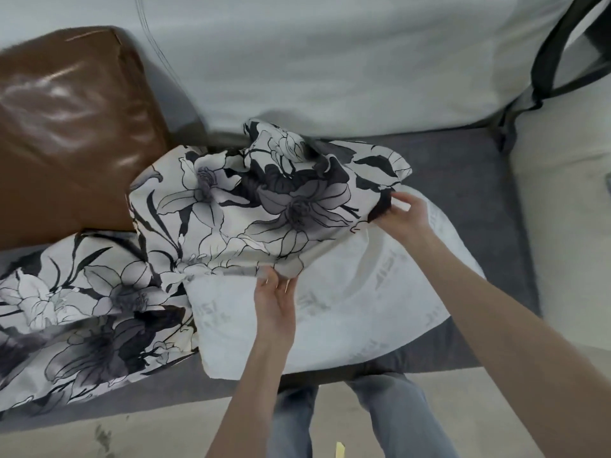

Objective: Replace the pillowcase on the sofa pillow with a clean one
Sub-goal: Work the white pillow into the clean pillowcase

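A white inner pillow (357,312) with faint grey print lies on the grey sofa seat (463,166). A black-and-white floral pillowcase (251,206) covers its far half, bunched toward the backrest. My left hand (276,302) pinches the pillowcase's open edge at the near middle. My right hand (401,213) grips the same edge at the right side. A second floral pillowcase (86,312) lies spread flat on the seat to the left, partly under the pillow.
A brown leather cushion (72,127) leans at the back left. The pale sofa backrest (330,61) runs behind. A cream armrest (562,209) with a black strap (545,61) stands at the right. The person's jeans (380,418) and beige floor show below.
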`<state>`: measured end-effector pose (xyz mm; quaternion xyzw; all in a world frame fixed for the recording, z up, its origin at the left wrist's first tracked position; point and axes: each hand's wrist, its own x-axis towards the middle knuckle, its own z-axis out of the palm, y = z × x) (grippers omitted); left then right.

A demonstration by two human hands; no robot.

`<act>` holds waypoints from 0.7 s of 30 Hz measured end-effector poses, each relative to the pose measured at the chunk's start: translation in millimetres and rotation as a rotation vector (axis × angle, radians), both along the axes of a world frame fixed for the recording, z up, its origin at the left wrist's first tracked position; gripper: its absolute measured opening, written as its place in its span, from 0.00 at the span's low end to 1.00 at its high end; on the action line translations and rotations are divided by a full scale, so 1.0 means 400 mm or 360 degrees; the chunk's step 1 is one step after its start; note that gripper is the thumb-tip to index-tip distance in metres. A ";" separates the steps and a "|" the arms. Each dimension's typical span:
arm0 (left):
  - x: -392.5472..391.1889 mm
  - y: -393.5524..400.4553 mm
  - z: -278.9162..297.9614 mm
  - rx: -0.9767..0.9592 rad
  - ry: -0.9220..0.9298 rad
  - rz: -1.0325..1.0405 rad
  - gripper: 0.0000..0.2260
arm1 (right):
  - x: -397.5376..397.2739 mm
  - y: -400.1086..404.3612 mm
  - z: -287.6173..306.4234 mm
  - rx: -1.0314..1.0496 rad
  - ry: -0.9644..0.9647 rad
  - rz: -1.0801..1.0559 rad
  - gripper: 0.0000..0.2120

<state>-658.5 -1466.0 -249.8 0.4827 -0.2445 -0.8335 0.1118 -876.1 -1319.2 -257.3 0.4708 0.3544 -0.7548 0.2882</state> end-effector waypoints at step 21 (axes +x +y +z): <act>-0.100 0.122 -0.158 0.0320 -0.0216 0.0697 0.14 | -0.273 0.332 -0.081 0.0038 0.0049 -0.0007 0.13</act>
